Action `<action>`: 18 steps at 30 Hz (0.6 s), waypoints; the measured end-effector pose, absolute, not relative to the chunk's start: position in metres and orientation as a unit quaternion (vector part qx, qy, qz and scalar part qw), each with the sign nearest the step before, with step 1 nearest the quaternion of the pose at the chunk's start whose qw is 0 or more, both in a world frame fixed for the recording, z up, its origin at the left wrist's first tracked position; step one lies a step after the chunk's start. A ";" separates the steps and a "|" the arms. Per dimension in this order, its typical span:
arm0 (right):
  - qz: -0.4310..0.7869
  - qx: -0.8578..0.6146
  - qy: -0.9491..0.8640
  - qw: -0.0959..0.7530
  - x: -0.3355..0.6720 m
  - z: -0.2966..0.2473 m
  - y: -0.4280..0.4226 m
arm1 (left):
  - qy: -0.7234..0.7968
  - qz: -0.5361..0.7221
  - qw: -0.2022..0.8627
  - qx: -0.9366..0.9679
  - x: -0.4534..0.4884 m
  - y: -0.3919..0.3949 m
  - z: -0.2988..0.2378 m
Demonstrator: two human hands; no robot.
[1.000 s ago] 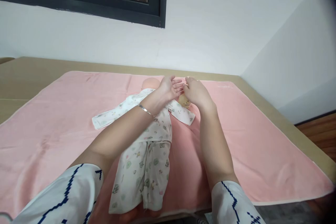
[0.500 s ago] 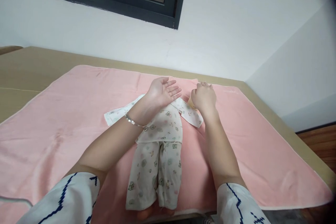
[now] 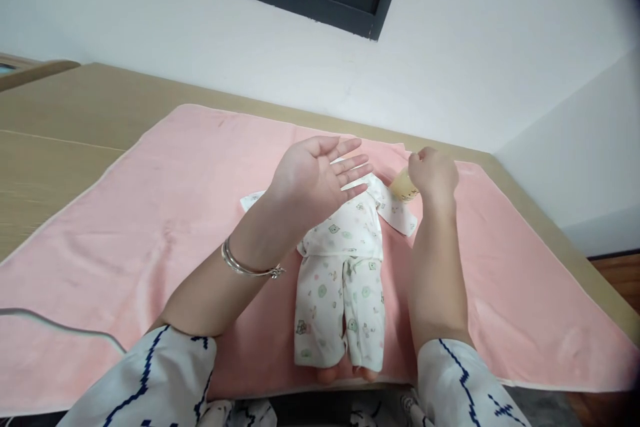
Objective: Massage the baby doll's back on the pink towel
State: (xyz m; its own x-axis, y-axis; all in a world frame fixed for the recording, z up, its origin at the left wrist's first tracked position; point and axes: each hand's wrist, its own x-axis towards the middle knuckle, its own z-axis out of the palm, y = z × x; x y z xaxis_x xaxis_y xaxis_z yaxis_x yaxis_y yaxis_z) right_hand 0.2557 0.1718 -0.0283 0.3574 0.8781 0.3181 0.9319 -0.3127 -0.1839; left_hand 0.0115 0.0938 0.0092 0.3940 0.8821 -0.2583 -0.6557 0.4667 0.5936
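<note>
A doll (image 3: pixel 342 250) in a white pyjama top and trousers with small green and pink prints lies on its back, its feet poking out of the trouser legs. My left hand (image 3: pixel 323 177) hangs over its upper body, palm turned up and fingers spread, holding nothing. Behind that hand the doll's left-side sleeve is partly covered, and I see no head. To the right, my right hand (image 3: pixel 434 177) is closed in a fist around a pale yellow, see-through bottle (image 3: pixel 403 187) with small dark print. The bottle's other end is hidden in my fingers.
A pink blanket (image 3: pixel 210 167) covers much of the wooden table (image 3: pixel 65 107). A grey cable (image 3: pixel 70 325) crosses its left part. Behind the table rise a white wall (image 3: pixel 300 73) and a dark window frame (image 3: pixel 320 3).
The camera view has shifted, so the doll and blanket appear farther right and slightly higher. My left hand appears larger with fingers more spread; more of the bottle shows beside my right fist.
</note>
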 end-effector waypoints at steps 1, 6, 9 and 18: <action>-0.069 -0.809 -0.557 0.174 0.259 -0.028 0.170 | 0.273 0.476 0.810 0.207 0.010 0.090 0.011; -0.041 -0.797 -0.562 0.218 0.266 -0.036 0.168 | 0.260 0.458 0.820 0.225 0.009 0.073 0.017; -0.037 -0.772 -0.584 0.246 0.264 -0.044 0.171 | 0.258 0.455 0.820 0.231 0.010 0.069 0.018; 0.046 -0.656 -0.654 0.375 0.235 -0.022 0.126 | 0.298 0.452 0.813 0.216 0.025 0.061 0.012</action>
